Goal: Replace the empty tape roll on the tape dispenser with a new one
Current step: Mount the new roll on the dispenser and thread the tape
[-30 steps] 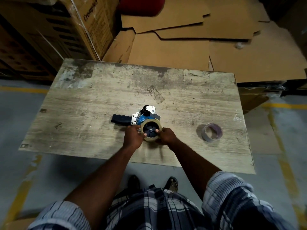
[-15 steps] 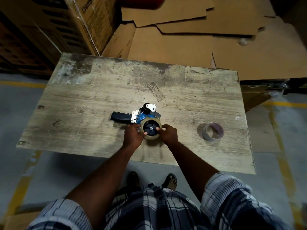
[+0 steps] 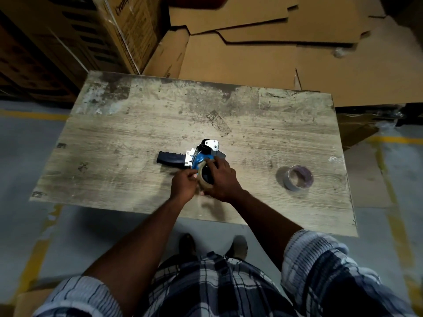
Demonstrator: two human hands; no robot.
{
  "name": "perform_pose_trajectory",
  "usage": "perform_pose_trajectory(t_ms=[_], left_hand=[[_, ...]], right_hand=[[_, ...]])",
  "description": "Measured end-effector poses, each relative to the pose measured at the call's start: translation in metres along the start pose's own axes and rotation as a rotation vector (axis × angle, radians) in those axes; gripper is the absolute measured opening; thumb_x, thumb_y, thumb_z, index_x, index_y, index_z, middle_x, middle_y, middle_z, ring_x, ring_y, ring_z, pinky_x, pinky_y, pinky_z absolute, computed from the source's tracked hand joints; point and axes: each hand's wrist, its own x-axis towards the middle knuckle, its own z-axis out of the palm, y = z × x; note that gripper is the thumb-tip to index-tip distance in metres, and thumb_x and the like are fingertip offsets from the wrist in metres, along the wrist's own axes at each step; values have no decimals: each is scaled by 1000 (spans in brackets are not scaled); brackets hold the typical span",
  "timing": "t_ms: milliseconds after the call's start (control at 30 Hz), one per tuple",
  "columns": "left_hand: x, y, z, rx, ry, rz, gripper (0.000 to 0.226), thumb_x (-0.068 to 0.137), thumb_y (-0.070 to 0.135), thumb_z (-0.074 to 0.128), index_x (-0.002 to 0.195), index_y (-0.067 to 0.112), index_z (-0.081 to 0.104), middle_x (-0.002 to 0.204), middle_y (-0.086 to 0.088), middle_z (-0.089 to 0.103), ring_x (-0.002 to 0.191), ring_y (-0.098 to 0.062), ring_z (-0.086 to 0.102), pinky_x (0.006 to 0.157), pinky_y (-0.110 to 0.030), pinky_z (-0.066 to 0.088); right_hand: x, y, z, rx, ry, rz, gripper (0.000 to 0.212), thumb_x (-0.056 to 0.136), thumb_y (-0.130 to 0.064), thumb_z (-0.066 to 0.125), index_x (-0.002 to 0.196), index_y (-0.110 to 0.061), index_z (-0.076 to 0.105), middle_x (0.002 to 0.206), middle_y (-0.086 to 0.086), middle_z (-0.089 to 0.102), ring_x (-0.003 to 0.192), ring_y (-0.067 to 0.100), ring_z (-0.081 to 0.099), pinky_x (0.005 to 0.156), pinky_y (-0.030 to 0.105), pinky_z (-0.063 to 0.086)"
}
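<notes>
Mid-surface (image 3: 114, 138), the tape dispenser (image 3: 194, 156) lies with its handle pointing to 9 o'clock. Both hands clasp its tape roll (image 3: 204, 179): left hand (image 3: 184, 185) pinching the rim, right hand (image 3: 223, 179) draped across. The empty roll (image 3: 297, 178) sits at 3 o'clock.

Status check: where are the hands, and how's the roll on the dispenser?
Left hand and right hand both on the tape roll at the tape dispenser. Seating can't be confirmed. Second roll sits apart, right. Nothing in the way.
</notes>
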Motion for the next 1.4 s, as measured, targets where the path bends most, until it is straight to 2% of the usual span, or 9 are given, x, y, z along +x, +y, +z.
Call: perform_pose_trajectory(t_ms=[167,333,433,533,700,833,1067,1267,1400], left_hand=[[10,-21,-2,-291,-45,-202,16,90,14,61,98,15,75,87,-7,74,85,-23,70,88,-44,57],[3,-20,-5,-864,-20,-487,19,94,14,62,102,-3,64,80,-11,66,74,-17,64,68,-24,57],[5,-23,-14,-961,47,-563,10,91,14,67,85,7,64,76,-8,65,61,-12,61,58,-22,53],[7,-23,-25,-1003,57,-580,14,88,-4,63,101,-9,64,81,-11,65,71,-14,62,64,-17,56],[0,-29,-23,-746,26,-414,25,84,-5,68,109,-7,67,101,-19,69,73,-15,65,66,-18,59],[-8,-29,-18,-310,104,-126,12,80,10,74,91,14,77,85,-4,76,77,-17,72,81,-34,59],[-8,15,-18,-25,42,238,25,83,-5,57,96,10,72,85,-3,72,76,-14,66,73,-22,51],[19,36,-27,48,56,165,26,81,-3,54,94,17,66,77,-9,69,65,-20,66,56,-30,53],[32,39,-35,34,45,41,25,77,-3,59,87,19,67,80,-4,71,75,-14,65,61,-21,46]], right_hand=[[7,-3,-1,-74,25,4,92,74,-44,75,150,-20,29,151,16,29,137,35,30,100,47,44],[8,-2,-8,-57,3,1,95,67,-39,81,147,-22,34,147,16,32,133,35,33,96,45,47],[6,3,-9,-69,-12,-22,96,62,-36,84,144,-23,36,145,14,34,130,35,36,93,46,50],[4,6,-11,-121,-46,-74,100,61,-30,83,147,-23,34,148,15,32,134,34,34,92,46,51],[6,3,-11,-99,-48,-40,98,61,-31,83,146,-24,34,148,13,32,134,34,34,92,47,52],[4,2,-8,-91,-34,-32,94,65,-32,81,146,-24,34,148,13,32,135,33,33,93,48,51],[2,-2,-7,-102,-21,-40,86,70,-24,77,145,-20,36,150,12,33,139,31,30,93,50,50],[2,-2,-8,-78,-32,-19,88,66,-18,80,143,-19,38,148,11,35,138,31,30,96,49,48],[2,0,-10,-58,-39,-15,85,67,-18,80,142,-20,40,147,10,36,137,31,31,97,49,48]])
